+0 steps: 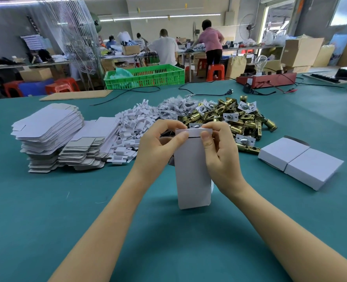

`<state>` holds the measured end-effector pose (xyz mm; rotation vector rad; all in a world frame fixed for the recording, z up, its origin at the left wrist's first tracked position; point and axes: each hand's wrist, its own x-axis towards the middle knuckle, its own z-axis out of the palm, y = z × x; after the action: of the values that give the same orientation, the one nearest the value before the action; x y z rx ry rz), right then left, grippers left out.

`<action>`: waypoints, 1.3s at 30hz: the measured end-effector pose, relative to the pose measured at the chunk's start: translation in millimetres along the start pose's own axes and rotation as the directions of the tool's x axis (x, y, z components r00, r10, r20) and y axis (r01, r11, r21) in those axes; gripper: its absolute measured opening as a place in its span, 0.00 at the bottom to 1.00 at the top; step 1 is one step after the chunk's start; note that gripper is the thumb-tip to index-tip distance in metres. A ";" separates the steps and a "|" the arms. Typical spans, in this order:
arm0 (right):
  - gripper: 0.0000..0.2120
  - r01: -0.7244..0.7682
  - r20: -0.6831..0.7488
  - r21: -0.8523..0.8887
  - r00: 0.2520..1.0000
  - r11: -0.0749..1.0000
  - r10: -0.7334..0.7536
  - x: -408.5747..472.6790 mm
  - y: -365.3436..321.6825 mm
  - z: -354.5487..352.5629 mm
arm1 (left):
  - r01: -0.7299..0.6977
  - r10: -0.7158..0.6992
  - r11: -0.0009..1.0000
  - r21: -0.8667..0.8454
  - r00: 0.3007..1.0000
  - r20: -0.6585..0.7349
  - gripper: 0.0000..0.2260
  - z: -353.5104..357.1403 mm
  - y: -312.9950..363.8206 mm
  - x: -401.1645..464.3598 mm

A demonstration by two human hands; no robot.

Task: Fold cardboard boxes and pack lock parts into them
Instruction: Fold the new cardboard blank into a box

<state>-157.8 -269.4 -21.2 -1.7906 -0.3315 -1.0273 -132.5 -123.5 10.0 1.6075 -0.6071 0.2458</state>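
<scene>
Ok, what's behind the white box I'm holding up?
Behind the white box, the pile of brass latches shows above and to its right, with a metal part peeking over the top flap. Whatever lies directly behind or inside is covered.

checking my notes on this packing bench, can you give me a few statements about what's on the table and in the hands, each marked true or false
1. Both hands, left hand and right hand, hold one white box. True.
2. The stack of flat box blanks lies to the person's right. False: it lies to the left.
3. The brass lock parts are heaped beyond the hands. True.
4. The table is red. False: it is teal.
5. Two folded white boxes lie on the right. True.
</scene>
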 end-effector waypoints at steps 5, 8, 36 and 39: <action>0.07 0.041 -0.026 -0.048 0.999 0.998 -0.042 2.0 3.7 0.6 | 0.017 -0.017 1.000 -0.003 0.996 -0.088 0.08 9.1 0.5 1.1; 0.07 0.059 -0.035 -0.054 0.998 0.997 -0.061 5.4 4.3 1.6 | 0.040 -0.045 0.998 -0.044 0.993 -0.110 0.08 11.4 -0.3 4.2; 0.06 -0.049 -0.040 0.222 0.997 0.974 0.059 6.0 -0.4 7.2 | 0.110 -0.126 0.951 -0.289 0.991 -0.037 0.04 15.2 -11.4 -4.6; 0.06 -0.028 -0.031 0.214 0.999 0.976 0.035 5.8 -1.8 6.8 | 0.104 -0.129 0.951 -0.291 0.989 -0.068 0.06 15.1 -7.9 -4.9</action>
<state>-152.1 -264.1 -16.5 -1.5788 -0.3769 -0.9617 -135.4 -136.8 -1.3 1.3387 -0.4565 0.1309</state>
